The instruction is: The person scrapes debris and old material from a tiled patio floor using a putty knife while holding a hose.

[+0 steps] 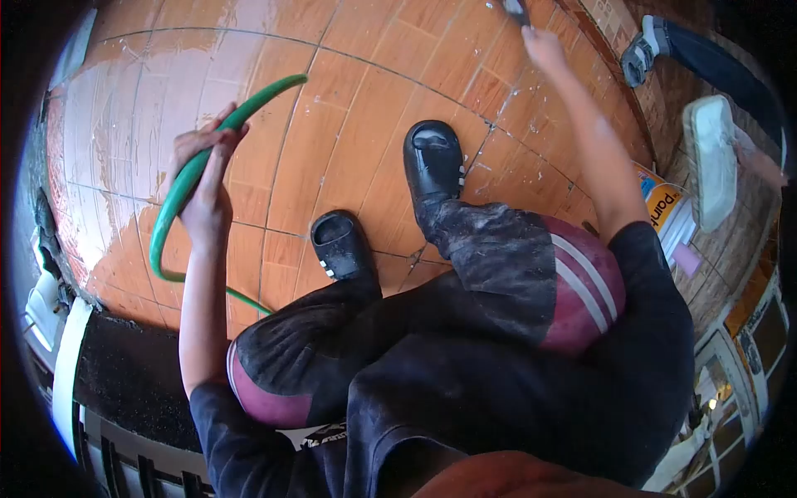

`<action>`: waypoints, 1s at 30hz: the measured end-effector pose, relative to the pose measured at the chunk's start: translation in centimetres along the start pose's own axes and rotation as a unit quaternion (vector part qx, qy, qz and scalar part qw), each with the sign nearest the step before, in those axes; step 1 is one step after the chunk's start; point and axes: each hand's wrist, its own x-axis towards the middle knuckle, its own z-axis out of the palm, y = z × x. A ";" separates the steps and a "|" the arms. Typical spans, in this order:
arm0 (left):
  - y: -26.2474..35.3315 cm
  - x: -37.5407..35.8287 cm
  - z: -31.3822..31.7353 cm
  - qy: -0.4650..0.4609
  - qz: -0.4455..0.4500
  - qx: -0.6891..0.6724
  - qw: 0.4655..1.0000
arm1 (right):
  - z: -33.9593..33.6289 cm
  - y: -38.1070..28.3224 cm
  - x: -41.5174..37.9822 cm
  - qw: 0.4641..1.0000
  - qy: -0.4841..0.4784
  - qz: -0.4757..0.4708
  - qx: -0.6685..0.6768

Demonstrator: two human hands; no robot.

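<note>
My left hand [206, 166] is wrapped around a green hose [176, 199], whose free end points up over the tiles. From the hand the hose loops down and runs towards my left knee. At the top right my right hand [544, 48] grips a small tool [516, 11] with a dark handle and a pale end, partly cut off by the frame's edge. The tool is over the orange tiled floor [357, 124], which is marked with white specks on that side. A wet sheen [158, 91] covers the tiles beyond my left hand.
My feet, in black slides [432, 158], stand between the hands. On the right are a paint bucket [664, 203], another person's leg [714, 70] and that person's hand [757, 162] at a whitish slab [712, 162]. A dark ledge [133, 373] lies behind on the left.
</note>
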 end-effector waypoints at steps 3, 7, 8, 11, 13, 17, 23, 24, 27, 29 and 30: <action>-0.5 1.0 2.9 -0.014 -0.023 0.016 1.000 | 0.7 -0.4 -1.1 0.998 -0.016 0.009 -0.055; -0.8 1.5 6.1 -0.086 0.005 0.095 0.992 | 2.9 -1.0 -8.2 0.996 0.024 -0.005 -0.088; -1.0 1.4 6.6 -0.080 -0.003 0.096 0.992 | 2.2 -1.6 -7.1 0.997 0.011 0.000 -0.082; -1.6 3.0 8.0 -0.125 0.047 0.149 0.980 | 0.0 -2.5 -0.6 0.996 -0.019 -0.014 -0.084; -1.6 3.9 8.6 -0.143 0.081 0.237 0.957 | -1.7 -2.9 0.4 0.996 -0.039 -0.024 -0.075; -1.2 5.2 10.6 -0.022 -0.202 0.011 0.979 | 4.1 -1.1 -10.8 0.997 0.014 0.029 -0.074; -4.3 6.5 18.2 -0.041 -0.135 0.021 0.990 | 6.7 -2.4 -18.6 0.999 0.049 -0.010 -0.004; -2.8 6.3 20.7 -0.052 -0.144 0.000 0.988 | 5.9 -2.7 -18.4 0.999 0.033 -0.024 0.000; 1.5 5.0 27.6 -0.059 -0.035 -0.195 0.978 | 6.0 -1.2 -17.4 0.998 0.013 -0.044 -0.032; 2.7 3.7 30.9 -0.052 -0.037 -0.254 0.965 | 6.2 -0.5 -17.3 0.991 -0.026 -0.127 0.022; 3.3 3.3 32.1 -0.070 -0.030 -0.277 0.958 | 6.3 -0.7 -17.4 0.993 -0.021 -0.113 0.016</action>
